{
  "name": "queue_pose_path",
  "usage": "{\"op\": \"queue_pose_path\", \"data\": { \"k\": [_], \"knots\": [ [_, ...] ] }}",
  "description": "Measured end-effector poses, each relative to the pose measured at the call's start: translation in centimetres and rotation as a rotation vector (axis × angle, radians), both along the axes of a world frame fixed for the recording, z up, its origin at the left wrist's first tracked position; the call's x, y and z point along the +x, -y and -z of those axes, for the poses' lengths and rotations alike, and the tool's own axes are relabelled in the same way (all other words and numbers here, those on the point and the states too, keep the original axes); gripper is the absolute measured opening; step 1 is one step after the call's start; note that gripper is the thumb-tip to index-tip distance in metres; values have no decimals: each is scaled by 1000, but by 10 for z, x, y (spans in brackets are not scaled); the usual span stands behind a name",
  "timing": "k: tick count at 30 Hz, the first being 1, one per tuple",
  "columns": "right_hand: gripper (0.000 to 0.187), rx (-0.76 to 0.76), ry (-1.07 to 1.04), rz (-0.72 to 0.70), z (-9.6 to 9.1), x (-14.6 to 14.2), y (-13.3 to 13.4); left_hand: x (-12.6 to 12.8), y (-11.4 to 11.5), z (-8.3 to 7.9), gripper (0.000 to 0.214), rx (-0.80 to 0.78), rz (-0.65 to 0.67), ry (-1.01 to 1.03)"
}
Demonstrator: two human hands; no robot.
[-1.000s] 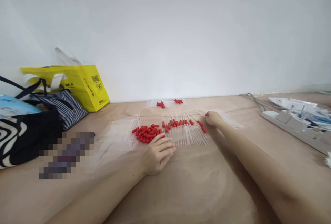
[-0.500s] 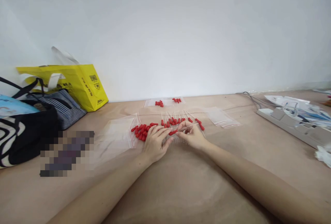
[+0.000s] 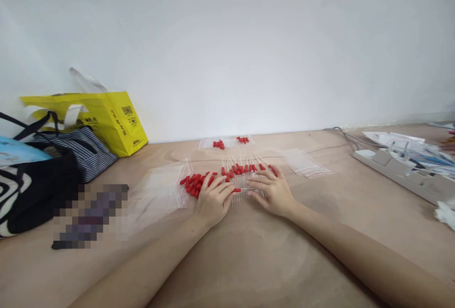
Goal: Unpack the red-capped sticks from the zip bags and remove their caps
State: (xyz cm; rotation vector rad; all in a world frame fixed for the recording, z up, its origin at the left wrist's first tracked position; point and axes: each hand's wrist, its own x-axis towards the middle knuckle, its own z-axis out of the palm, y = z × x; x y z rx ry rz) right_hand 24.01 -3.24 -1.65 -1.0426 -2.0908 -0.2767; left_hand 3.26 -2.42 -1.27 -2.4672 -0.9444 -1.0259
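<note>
A row of clear thin tubes with red caps (image 3: pixel 245 169) lies on the brown table (image 3: pixel 263 260) in front of me. To its left is a heap of loose red caps (image 3: pixel 194 184) on a clear zip bag (image 3: pixel 159 189). My left hand (image 3: pixel 213 199) rests flat at the heap's right edge, fingers stretched out over the caps. My right hand (image 3: pixel 272 192) lies flat on the tubes, fingers spread toward the left hand. Neither hand grips anything that I can see.
A yellow bag (image 3: pixel 106 116), a striped bag (image 3: pixel 81 149) and a black bag (image 3: pixel 39 189) stand at the left. Two small bags with red caps (image 3: pixel 229 143) lie near the wall. An empty zip bag (image 3: pixel 305 162) lies right of the tubes. A white power strip (image 3: pixel 401 173) is at the right.
My right hand came back from the far right end of the tubes to the middle, pinched a tube with the left hand, and both hands now lie flat on the tubes and caps.
</note>
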Motion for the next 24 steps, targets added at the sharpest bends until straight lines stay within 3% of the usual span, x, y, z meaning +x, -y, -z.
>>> {"op": "queue_pose_path", "data": {
  "k": [4,9,24],
  "knots": [
    [13,171,107,15,10,-16,1,0,2,0,15,35,27,-31],
    [14,250,94,2,16,-20,2,2,2,-2,21,37,85,-95],
    [17,211,108,-36,11,-19,11,-2,8,-3,25,9,82,-176]
  ]
}}
